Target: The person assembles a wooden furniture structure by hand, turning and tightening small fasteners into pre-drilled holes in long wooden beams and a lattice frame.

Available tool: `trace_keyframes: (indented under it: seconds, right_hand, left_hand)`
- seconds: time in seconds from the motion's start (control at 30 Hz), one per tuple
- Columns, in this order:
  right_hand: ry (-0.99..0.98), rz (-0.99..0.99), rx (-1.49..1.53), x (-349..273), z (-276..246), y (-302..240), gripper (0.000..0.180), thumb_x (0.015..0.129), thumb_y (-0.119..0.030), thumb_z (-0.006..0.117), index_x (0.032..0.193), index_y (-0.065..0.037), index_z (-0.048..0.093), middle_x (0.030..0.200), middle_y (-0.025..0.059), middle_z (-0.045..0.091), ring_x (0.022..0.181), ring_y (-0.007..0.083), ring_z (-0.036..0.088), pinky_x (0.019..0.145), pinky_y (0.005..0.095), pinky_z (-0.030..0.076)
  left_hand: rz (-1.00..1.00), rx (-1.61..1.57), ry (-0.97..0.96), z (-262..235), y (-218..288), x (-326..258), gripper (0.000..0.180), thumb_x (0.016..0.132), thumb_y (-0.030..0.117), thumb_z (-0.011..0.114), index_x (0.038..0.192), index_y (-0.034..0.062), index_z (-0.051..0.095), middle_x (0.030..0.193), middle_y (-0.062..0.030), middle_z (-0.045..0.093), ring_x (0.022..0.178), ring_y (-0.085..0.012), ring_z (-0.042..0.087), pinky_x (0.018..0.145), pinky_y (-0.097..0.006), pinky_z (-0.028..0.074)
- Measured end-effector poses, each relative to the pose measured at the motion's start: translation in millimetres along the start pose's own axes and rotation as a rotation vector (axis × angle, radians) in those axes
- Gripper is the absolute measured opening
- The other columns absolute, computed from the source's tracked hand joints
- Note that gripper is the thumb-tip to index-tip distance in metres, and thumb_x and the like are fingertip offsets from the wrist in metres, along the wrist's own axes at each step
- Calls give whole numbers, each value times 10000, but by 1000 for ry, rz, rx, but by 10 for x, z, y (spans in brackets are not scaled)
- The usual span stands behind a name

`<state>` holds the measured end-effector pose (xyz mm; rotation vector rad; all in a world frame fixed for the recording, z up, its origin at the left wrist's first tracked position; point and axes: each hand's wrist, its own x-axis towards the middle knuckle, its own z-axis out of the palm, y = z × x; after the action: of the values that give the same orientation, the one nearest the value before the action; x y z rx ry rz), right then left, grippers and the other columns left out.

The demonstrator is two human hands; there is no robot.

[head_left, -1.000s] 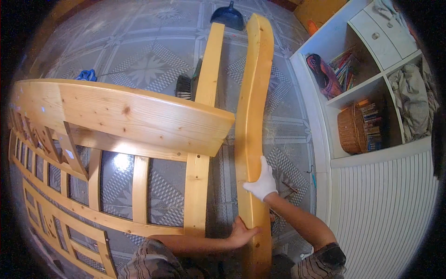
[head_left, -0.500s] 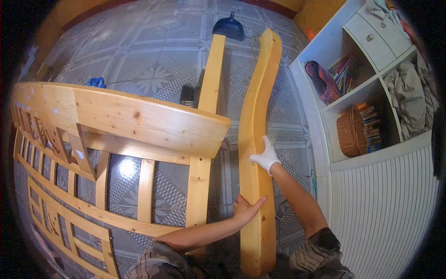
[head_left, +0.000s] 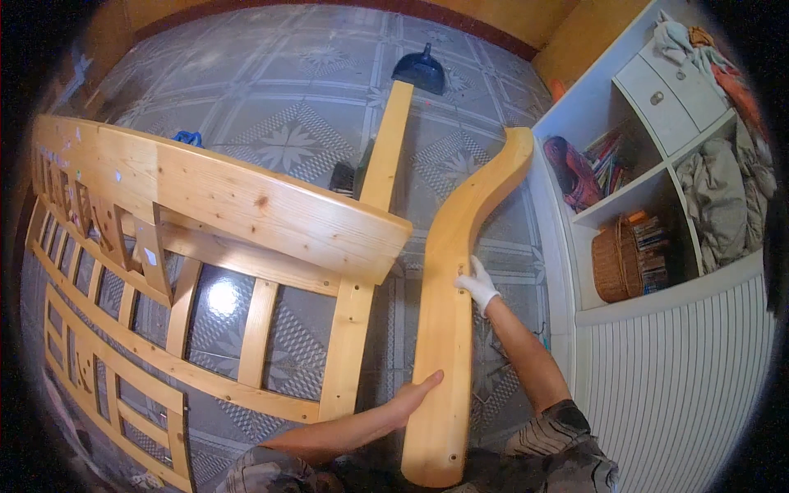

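Observation:
A long, thick wooden post (head_left: 448, 222) with a curved far end lies lengthwise in front of me, its broad face with small holes turned up. My left hand (head_left: 419, 394), bare, grips the near part of it from the left with the thumb on top; its other fingers are hidden below. Farther along, my right hand (head_left: 478, 286), in a white glove, holds the post's right edge. To the left stands a pale wooden bed frame with a wide board (head_left: 263, 205) and a slatted side (head_left: 255, 337). The post lies apart from it.
A dark dustpan (head_left: 419, 72) and a brush (head_left: 343, 178) lie on the patterned tile floor (head_left: 288, 135), near a small blue object (head_left: 187, 139). A smaller wooden panel (head_left: 177, 444) sits at lower left. White shelving (head_left: 579, 218) with a wicker basket (head_left: 616, 261) and books bounds the right.
The post has been rolled over so its broad, holed face shows, and its curved far end has swung to the right. Both hands have stayed on it. The view has shifted slightly.

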<state>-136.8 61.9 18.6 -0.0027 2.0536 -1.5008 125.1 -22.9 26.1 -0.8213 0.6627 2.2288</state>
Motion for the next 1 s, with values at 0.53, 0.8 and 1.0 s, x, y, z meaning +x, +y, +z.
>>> trace_keyframes:
  seconds: [0.53, 0.8, 1.0]
  right_hand:
    - [-4, -63, -172, 132, 227, -74, 833, 619, -88, 687, 1305, -27, 219, 1086, 120, 522, 947, 199, 531, 810, 306, 434]
    - [-27, 148, -98, 308, -84, 34, 873, 660, -286, 683, 1303, 56, 201, 1206, 202, 444, 1066, 264, 481, 892, 340, 388]
    - [-275, 309, 73, -1357, -196, 79, 746, 750, -330, 630, 1249, 81, 258, 1188, 208, 450, 1108, 251, 444, 939, 355, 339]
  left_hand:
    - [207, 171, 275, -49, 60, 81, 785, 693, 447, 679, 1110, -156, 398, 1047, -217, 545, 921, -241, 572, 760, -312, 478]
    - [120, 129, 226, 146, 470, 417, 767, 691, 459, 676, 1123, -126, 430, 1090, -200, 530, 958, -250, 556, 803, -320, 460]
    - [165, -102, -48, 285, 887, 657, 640, 736, 441, 643, 1125, -38, 477, 1071, -139, 562, 943, -231, 568, 814, -346, 464]
